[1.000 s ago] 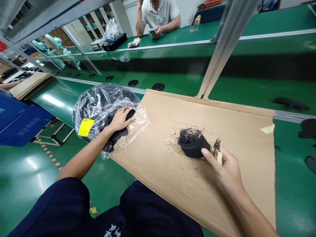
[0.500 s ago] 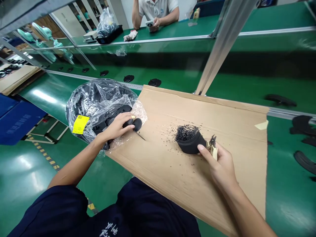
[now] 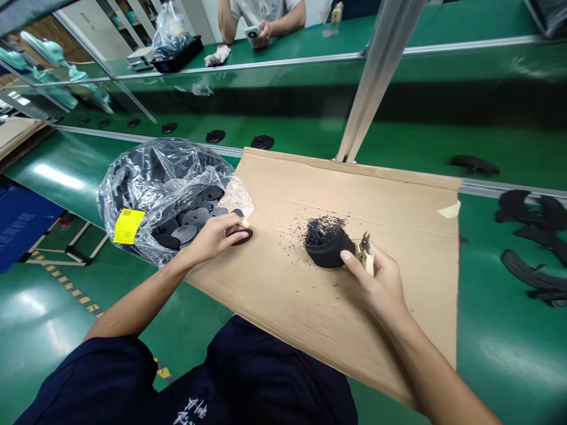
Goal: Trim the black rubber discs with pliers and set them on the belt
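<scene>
A clear plastic bag point(image 3: 155, 177) with a yellow label holds several flat black discs and lies at the left edge of a cardboard sheet point(image 3: 398, 224). My left hand point(image 3: 215, 236) is closed on one black disc point(image 3: 243, 236) just outside the bag's mouth, on the cardboard. My right hand point(image 3: 378, 283) grips small cutters point(image 3: 365, 251) with pale handles and rests against a black cup point(image 3: 328, 248) heaped with black trimmings. Loose black bits are scattered on the cardboard around the cup.
The cardboard lies across my lap and a green conveyor point(image 3: 443, 147) carrying black parts point(image 3: 527, 212). A slanted metal post point(image 3: 367, 77) rises behind the cardboard. Across the far bench a person point(image 3: 261, 18) holds a phone, with a tray point(image 3: 177, 53) and glove nearby.
My left hand drew out of the bag with a black disc and brought it onto the cardboard. My right hand stayed by the cup with the cutters.
</scene>
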`<move>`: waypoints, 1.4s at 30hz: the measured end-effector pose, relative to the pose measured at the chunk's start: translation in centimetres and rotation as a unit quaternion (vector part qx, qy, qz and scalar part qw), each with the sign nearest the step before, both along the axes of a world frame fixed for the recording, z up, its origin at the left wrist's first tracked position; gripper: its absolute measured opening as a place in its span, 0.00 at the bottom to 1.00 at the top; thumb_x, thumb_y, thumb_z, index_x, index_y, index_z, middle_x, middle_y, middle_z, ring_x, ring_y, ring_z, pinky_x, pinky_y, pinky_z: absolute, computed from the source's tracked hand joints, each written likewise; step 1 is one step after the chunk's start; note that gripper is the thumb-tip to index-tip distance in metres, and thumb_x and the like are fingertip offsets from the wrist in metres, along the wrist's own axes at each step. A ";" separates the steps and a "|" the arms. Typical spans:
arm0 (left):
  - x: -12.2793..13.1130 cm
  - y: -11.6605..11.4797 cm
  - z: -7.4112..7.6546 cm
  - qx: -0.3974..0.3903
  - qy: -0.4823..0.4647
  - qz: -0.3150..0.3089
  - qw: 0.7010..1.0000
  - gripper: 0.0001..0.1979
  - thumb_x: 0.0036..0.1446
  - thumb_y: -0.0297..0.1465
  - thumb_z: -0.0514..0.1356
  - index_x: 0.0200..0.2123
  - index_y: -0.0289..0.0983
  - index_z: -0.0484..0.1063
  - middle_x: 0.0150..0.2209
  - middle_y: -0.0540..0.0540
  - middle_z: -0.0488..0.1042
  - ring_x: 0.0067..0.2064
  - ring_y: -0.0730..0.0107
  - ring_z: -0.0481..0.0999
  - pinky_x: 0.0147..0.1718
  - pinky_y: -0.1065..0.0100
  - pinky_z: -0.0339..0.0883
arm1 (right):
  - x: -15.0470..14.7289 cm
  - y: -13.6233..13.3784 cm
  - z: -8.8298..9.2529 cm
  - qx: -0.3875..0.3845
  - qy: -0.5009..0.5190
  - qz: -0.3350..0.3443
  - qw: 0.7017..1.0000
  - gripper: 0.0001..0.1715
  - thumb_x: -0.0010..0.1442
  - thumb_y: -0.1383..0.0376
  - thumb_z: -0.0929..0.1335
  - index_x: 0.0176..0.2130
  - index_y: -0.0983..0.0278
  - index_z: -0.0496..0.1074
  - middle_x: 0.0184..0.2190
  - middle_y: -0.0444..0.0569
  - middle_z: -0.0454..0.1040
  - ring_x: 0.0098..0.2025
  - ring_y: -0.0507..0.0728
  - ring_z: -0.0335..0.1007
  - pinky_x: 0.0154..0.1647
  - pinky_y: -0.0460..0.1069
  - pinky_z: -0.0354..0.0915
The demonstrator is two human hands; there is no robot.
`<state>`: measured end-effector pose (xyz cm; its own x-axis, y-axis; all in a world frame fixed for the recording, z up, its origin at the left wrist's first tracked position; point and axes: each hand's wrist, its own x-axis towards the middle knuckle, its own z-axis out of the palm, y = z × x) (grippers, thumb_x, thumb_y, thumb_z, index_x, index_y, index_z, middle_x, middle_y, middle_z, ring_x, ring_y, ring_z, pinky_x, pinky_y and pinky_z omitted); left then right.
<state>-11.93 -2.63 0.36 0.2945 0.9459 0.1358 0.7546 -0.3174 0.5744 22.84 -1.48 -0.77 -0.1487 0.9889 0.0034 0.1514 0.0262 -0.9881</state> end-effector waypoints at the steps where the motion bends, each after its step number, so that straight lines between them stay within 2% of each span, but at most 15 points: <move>1: 0.6 0.2 0.0 -0.003 -0.059 0.019 0.998 0.14 0.68 0.42 0.60 0.40 0.36 0.74 0.30 0.48 0.76 0.31 0.69 0.75 0.32 0.69 0.69 | -0.1 -0.1 0.0 0.002 0.002 -0.001 1.000 0.28 0.59 0.44 0.73 0.26 0.60 0.61 0.23 0.39 0.57 0.26 0.51 0.51 0.29 0.48 0.54; 4: 3.8 0.8 0.2 -0.013 -0.224 0.037 0.974 0.16 0.66 0.44 0.62 0.41 0.36 0.72 0.31 0.49 0.77 0.30 0.72 0.77 0.29 0.73 0.69 | -0.3 -0.4 0.0 0.004 0.018 0.005 1.000 0.28 0.60 0.45 0.72 0.26 0.60 0.59 0.23 0.38 0.54 0.25 0.51 0.48 0.29 0.48 0.54; 7: 8.0 1.5 0.1 0.006 -0.314 0.002 0.949 0.14 0.66 0.42 0.62 0.42 0.36 0.73 0.37 0.46 0.79 0.35 0.71 0.80 0.34 0.72 0.73 | -0.4 -0.7 -0.1 0.001 0.030 0.008 1.000 0.26 0.60 0.47 0.72 0.27 0.60 0.60 0.24 0.39 0.55 0.26 0.51 0.49 0.30 0.48 0.54; 9: 10.7 1.8 -0.1 0.002 -0.326 -0.040 0.945 0.13 0.67 0.41 0.62 0.46 0.36 0.73 0.40 0.45 0.78 0.37 0.71 0.79 0.36 0.71 0.74 | -0.4 -0.8 -0.1 -0.006 0.032 0.004 0.999 0.25 0.60 0.47 0.72 0.28 0.60 0.62 0.24 0.39 0.57 0.27 0.51 0.51 0.30 0.48 0.55; 11: 12.8 2.0 -0.5 0.008 -0.295 -0.079 0.952 0.13 0.68 0.38 0.61 0.49 0.36 0.73 0.39 0.44 0.78 0.35 0.72 0.77 0.34 0.71 0.73 | -0.3 -0.9 -0.1 -0.018 0.038 0.005 0.999 0.24 0.60 0.47 0.73 0.29 0.61 0.65 0.26 0.40 0.60 0.29 0.52 0.54 0.31 0.48 0.57; 13: 14.0 2.0 -0.9 0.057 -0.244 -0.095 0.963 0.11 0.68 0.35 0.61 0.50 0.36 0.74 0.38 0.44 0.77 0.33 0.72 0.74 0.33 0.70 0.72 | -0.2 -1.0 -0.1 -0.028 0.045 0.010 0.999 0.22 0.60 0.47 0.73 0.31 0.61 0.67 0.27 0.41 0.63 0.30 0.52 0.56 0.32 0.48 0.59; 16: 14.4 2.0 -1.3 0.149 -0.202 -0.084 0.964 0.10 0.69 0.30 0.58 0.50 0.36 0.75 0.42 0.43 0.77 0.40 0.68 0.75 0.40 0.66 0.74 | -0.1 -1.1 0.0 -0.031 0.051 0.014 0.998 0.21 0.61 0.49 0.73 0.31 0.61 0.68 0.27 0.42 0.64 0.31 0.53 0.59 0.34 0.48 0.61; 18: 14.2 2.0 -1.5 0.173 -0.196 -0.074 0.962 0.10 0.70 0.29 0.57 0.51 0.37 0.74 0.44 0.43 0.77 0.44 0.67 0.76 0.43 0.65 0.74 | -0.1 -1.2 0.0 -0.033 0.050 0.019 0.998 0.20 0.62 0.50 0.73 0.32 0.61 0.68 0.28 0.42 0.65 0.31 0.53 0.60 0.35 0.48 0.63; 28: 13.8 1.7 -2.6 0.182 -0.166 -0.095 0.964 0.16 0.66 0.32 0.64 0.55 0.36 0.72 0.46 0.41 0.75 0.49 0.63 0.77 0.47 0.62 0.76 | -0.3 -1.7 0.0 -0.049 0.021 0.029 0.998 0.18 0.63 0.49 0.72 0.39 0.61 0.73 0.31 0.44 0.70 0.34 0.54 0.65 0.37 0.49 0.66; 35: 14.2 1.3 -2.3 0.197 -0.174 -0.090 0.961 0.16 0.67 0.31 0.63 0.56 0.37 0.72 0.45 0.42 0.74 0.48 0.64 0.76 0.46 0.64 0.77 | -0.3 -1.9 0.3 -0.032 -0.002 0.034 0.999 0.18 0.65 0.49 0.71 0.38 0.61 0.72 0.31 0.43 0.71 0.34 0.54 0.67 0.38 0.48 0.66; 42: 14.2 1.3 -2.4 0.157 -0.190 -0.075 0.966 0.15 0.67 0.34 0.63 0.55 0.38 0.72 0.45 0.42 0.76 0.49 0.62 0.76 0.47 0.60 0.76 | -0.4 -2.0 0.5 -0.032 0.001 0.040 0.999 0.22 0.62 0.45 0.72 0.36 0.61 0.72 0.29 0.43 0.69 0.32 0.54 0.64 0.35 0.49 0.66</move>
